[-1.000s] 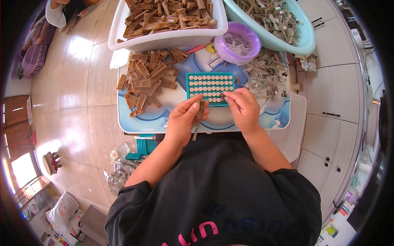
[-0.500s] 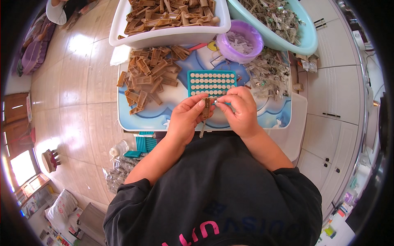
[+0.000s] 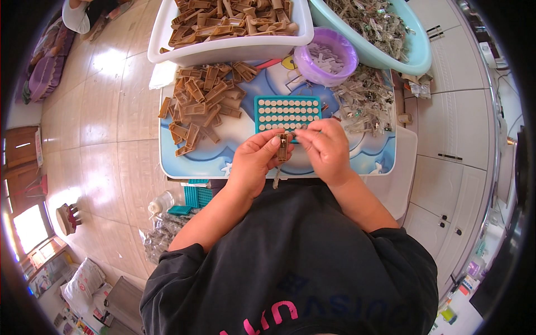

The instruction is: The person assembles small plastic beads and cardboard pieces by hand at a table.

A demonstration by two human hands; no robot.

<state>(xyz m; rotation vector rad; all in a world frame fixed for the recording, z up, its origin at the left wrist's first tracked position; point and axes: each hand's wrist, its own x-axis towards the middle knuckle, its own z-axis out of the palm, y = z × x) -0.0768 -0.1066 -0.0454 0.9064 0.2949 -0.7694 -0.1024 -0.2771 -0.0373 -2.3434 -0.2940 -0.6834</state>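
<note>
My left hand pinches a small brown plastic case upright by its sides, its open hollow facing up at me. A thin pale strand hangs below the case. My right hand is closed, thumb and forefinger together beside the upper end of the case; what they hold, if anything, is too small to make out. Just beyond both hands lies a teal tray with rows of round whitish pieces. The fingers cover its near edge.
Loose brown cases are heaped at left, below a white tub full of them. A purple basin holds pale strips. Wired clear parts lie at right beneath a light-teal basin. Teal trays sit at lower left.
My right fingertips have shifted slightly up, and the small white bit that showed between them is out of sight there. The case in my left hand has tilted a little.
</note>
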